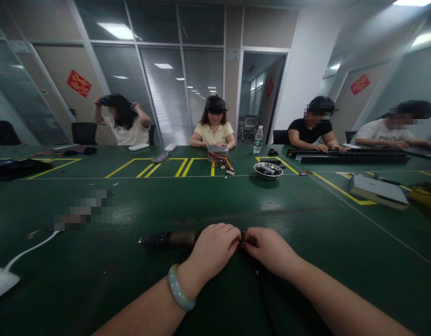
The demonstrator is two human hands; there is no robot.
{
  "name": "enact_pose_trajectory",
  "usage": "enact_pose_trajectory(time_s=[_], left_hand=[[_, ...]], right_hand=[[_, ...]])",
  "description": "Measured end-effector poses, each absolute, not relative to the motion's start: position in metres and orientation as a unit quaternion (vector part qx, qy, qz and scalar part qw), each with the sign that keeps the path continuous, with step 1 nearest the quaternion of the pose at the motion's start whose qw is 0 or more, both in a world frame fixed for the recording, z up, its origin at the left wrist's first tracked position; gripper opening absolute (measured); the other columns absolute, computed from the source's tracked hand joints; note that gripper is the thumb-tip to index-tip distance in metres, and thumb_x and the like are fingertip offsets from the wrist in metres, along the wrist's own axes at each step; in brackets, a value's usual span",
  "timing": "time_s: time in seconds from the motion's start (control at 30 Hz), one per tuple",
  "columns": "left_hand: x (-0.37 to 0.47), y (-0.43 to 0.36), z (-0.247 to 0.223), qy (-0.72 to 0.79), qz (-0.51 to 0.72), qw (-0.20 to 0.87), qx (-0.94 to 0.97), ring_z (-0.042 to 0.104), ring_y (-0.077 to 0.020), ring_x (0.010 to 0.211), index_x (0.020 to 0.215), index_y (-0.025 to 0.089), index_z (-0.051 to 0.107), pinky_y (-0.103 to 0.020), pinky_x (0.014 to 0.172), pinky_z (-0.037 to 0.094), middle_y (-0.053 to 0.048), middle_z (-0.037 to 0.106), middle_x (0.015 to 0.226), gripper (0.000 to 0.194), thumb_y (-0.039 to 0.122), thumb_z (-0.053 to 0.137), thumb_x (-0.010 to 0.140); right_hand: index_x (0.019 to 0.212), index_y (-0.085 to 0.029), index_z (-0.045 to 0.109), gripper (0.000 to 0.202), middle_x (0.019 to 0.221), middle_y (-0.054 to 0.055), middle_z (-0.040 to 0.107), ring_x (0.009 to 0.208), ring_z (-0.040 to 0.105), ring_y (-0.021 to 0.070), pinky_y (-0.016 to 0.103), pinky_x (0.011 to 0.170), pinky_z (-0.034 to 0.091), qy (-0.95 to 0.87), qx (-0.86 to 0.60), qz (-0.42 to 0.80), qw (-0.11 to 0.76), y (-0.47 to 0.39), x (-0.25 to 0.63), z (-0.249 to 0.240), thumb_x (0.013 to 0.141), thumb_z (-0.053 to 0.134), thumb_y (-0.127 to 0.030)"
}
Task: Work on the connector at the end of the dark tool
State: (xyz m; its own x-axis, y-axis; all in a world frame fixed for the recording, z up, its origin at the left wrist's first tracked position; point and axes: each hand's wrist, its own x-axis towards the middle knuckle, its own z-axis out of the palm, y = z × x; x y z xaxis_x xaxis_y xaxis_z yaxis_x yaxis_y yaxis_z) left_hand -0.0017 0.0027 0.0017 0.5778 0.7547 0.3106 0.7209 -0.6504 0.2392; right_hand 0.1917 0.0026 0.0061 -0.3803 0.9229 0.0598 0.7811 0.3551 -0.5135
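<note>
Work looks partway through (my read, 1 view only). Dark cylindrical tool (182, 240) lies on its side on the green surface (159, 289), metal tip pointing left, front and brownish midsection looking whole. Rear end runs under the left hand (213, 247), fingers clamped on it. Right hand (271, 247) works just beside, fingers pinched on a small dark piece (242, 235) at that rear end; exact grip partly hidden. Black cord (260, 289) comes out below the hands and runs toward the wearer; can't confirm it joins the tool. Done so far: tool is down on the surface and both hands are at its rear. Open: whatever is going on at that end, since neither hand has let go. Can't tell whether that end is fastened or loose (knuckles in the way). Metal bowl (268, 177) with dark parts sits well apart, farther up the surface, no hand on it.
</note>
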Motion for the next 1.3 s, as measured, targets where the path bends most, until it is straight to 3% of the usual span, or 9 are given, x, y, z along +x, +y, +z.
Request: enact_pose_trajectory(time_s=[0.37,0.73,1.0,1.3], left_hand=[[0.0005,0.0024,0.0012,0.445,0.213,0.043,0.869,0.057,-0.0182,0.086,0.097,0.022,0.055,-0.032,0.077,0.042,-0.001,0.061,0.092,0.011,0.019,0.055,0.086],[-0.0015,0.0017,0.0026,0.451,0.188,0.036,0.872,0.055,-0.0180,0.082,0.089,0.020,0.053,-0.031,0.073,0.040,0.000,0.059,0.087,0.005,0.018,0.054,0.085],[-0.0032,0.0013,0.0059,0.424,0.188,0.047,0.885,0.055,-0.0182,0.086,0.091,0.021,0.054,-0.032,0.077,0.041,0.000,0.060,0.091,0.011,0.014,0.055,0.083],[-0.0022,0.0030,0.0000,0.443,0.187,0.047,0.876,0.056,-0.0190,0.086,0.093,0.021,0.054,-0.032,0.076,0.042,-0.001,0.060,0.090,0.007,0.022,0.057,0.087]], right_hand=[[0.081,-0.021,0.063,0.008,0.078,0.000,0.065,0.070,0.056,0.0141,0.022,0.059,0.033,-0.811,-0.513,0.212,0.187,0.0040,0.1911,0.0024,0.084,0.056,-0.024],[0.084,-0.021,0.064,0.010,0.080,0.000,0.067,0.073,0.060,0.0149,0.023,0.063,0.038,-0.797,-0.521,0.232,0.197,0.0042,0.1888,0.0005,0.086,0.056,-0.026],[0.085,-0.022,0.069,0.012,0.085,0.002,0.069,0.080,0.061,0.0175,0.024,0.068,0.040,-0.810,-0.511,0.211,0.194,0.0047,0.1895,0.0011,0.085,0.057,-0.025],[0.085,-0.020,0.067,0.013,0.079,0.000,0.069,0.070,0.061,0.0143,0.022,0.060,0.038,-0.785,-0.516,0.272,0.209,0.0073,0.1911,-0.0021,0.086,0.056,-0.027]])
